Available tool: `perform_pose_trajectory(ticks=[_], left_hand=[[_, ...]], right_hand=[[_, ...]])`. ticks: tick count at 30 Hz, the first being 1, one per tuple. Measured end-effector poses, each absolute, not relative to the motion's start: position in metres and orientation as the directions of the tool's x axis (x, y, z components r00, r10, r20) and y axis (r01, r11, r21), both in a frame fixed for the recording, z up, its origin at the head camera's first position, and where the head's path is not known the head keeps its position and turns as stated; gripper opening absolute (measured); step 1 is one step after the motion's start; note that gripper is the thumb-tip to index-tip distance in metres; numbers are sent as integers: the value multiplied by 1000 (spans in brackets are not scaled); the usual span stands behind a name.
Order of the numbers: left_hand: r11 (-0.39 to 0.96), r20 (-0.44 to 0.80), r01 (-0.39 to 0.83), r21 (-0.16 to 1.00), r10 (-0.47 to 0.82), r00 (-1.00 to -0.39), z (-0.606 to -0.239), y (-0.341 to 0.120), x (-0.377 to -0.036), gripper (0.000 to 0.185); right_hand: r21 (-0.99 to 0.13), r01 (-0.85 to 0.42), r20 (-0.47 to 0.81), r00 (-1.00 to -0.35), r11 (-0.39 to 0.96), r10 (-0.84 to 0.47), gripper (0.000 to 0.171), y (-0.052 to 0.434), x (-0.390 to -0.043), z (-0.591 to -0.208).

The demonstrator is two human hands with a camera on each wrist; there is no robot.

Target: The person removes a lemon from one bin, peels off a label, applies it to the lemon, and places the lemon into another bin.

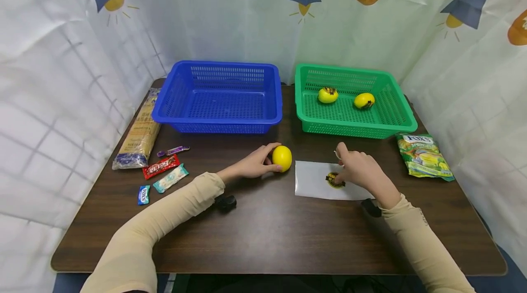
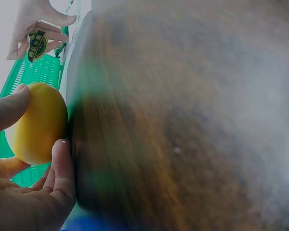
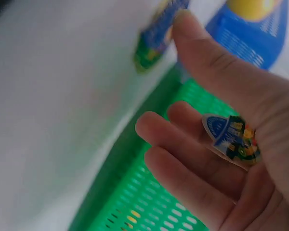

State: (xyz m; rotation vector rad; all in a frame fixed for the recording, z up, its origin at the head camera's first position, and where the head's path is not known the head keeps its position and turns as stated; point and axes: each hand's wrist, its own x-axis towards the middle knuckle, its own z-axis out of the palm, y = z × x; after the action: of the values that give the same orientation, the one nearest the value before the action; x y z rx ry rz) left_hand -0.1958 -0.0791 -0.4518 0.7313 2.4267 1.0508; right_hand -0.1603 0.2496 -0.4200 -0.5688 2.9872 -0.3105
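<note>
My left hand (image 1: 258,161) grips a yellow lemon (image 1: 282,159) on the table, just left of a white sheet (image 1: 306,178). In the left wrist view its thumb and fingers curl round the lemon (image 2: 41,125), and no label shows on its visible side. Above the white sheet, my right hand (image 1: 360,169) pinches a small sticker (image 3: 156,38) at the thumb tip. A second sticker (image 3: 231,137), dark and patterned, sits by the curled lower fingers of that hand. Two lemons bearing black labels, one on the left (image 1: 328,95) and one on the right (image 1: 364,100), lie in the green basket (image 1: 354,132).
A blue basket (image 1: 216,121) stands at the back left. Along the left side lie a spaghetti pack (image 1: 140,130), a purple-wrapped bar (image 1: 173,150), a red packet (image 1: 161,166), a pale packet (image 1: 170,178) and a small blue packet (image 1: 143,195). A green candy bag (image 1: 425,156) lies far right.
</note>
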Motion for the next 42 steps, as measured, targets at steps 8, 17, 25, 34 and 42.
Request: perform_pose_trajectory(ticks=[8,17,25,34,42], left_hand=[[535,-103,325,779,621,-777,-448,-77,-195,69],[530,-131,278,801,609,-782,-450,-78,-193,69],[525,-154,247,814,607,-780,-451,-77,-190,68],[527,-141,259,809,601,-786,-452,-78,-192,68],[521,-132,261,813,601,-788,-453,-77,-191,69]], right_hand=[[-278,-500,218,-865,820,-453,23,245,-158,-400],[-725,-456,97,-810,516,-579,8,195,-166,-391],[-791,-416,103,-813,447,-574,10,163,-175,-400],[-796,-328,34,-863,509,-504,17,151,-186,-403],[-760,-342,8,-855,553,-518,17,152,-196,-407]])
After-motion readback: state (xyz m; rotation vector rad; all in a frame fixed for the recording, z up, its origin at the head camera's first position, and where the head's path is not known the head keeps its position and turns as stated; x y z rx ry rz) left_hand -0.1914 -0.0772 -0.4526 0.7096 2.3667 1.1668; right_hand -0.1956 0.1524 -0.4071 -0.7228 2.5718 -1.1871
